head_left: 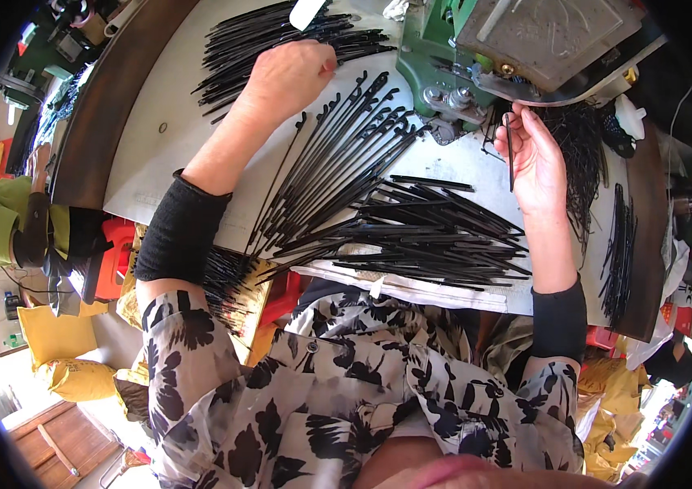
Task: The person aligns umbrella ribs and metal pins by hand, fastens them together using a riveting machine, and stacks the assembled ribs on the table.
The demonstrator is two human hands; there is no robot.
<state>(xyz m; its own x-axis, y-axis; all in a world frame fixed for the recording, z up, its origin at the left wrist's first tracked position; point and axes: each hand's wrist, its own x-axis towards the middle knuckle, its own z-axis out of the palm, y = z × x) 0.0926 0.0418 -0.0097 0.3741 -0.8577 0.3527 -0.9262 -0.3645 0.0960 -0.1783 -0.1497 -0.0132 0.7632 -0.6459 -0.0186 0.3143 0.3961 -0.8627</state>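
Observation:
My right hand (540,159) pinches a thin black rod (511,159) upright between thumb and fingertips, just below the metal edge of a green machine (427,73). My left hand (289,77) is closed over the near edge of a pile of black rods (240,53) at the back left; its fingers are curled and anything inside them is hidden. Between my hands, a fan of long black rods with notched, hook-like far ends (338,155) lies on the pale tabletop. Closer to me is a heap of straight black rods (427,232).
A grey metal cover (549,37) tops the machine. Tangled thin black strips (578,163) hang beside it, with another rod bundle (620,253) at the right edge. A box of rods (228,285) stands near my left elbow. Someone in a green top (0,220) sits at far left.

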